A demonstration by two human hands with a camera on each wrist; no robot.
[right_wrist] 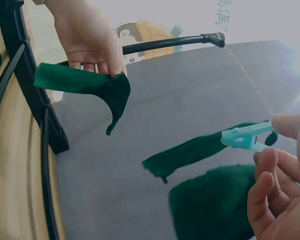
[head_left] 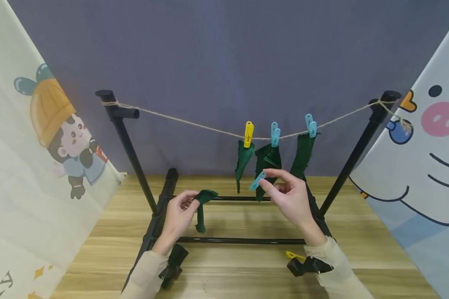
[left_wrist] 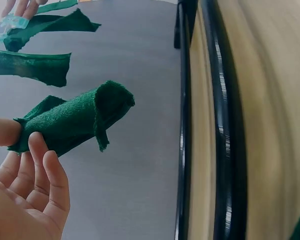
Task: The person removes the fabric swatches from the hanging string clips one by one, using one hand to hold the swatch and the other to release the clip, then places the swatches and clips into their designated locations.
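Note:
My left hand (head_left: pixel 179 214) pinches a strip of dark green cloth (head_left: pixel 206 195) between thumb and fingers, below the left part of the line. In the left wrist view the cloth (left_wrist: pixel 65 120) is folded over into a loose roll. Thumb and fingertips of my right hand (head_left: pixel 289 201) pinch a light blue clothespin (head_left: pixel 257 181), in front of the hanging cloths. The right wrist view shows this clothespin (right_wrist: pixel 242 136) held by its handle ends. Three green cloths hang from the twine (head_left: pixel 194 123), under one yellow clothespin (head_left: pixel 248 134) and two blue clothespins (head_left: pixel 275 135).
A black tube frame (head_left: pixel 243 241) stands on the wooden table (head_left: pixel 228 270), with twine tied between its two posts. Another green cloth (head_left: pixel 178 254) lies near my left wrist. A yellow clothespin (head_left: pixel 294 255) lies by my right wrist. Cartoon-printed panels flank the grey backdrop.

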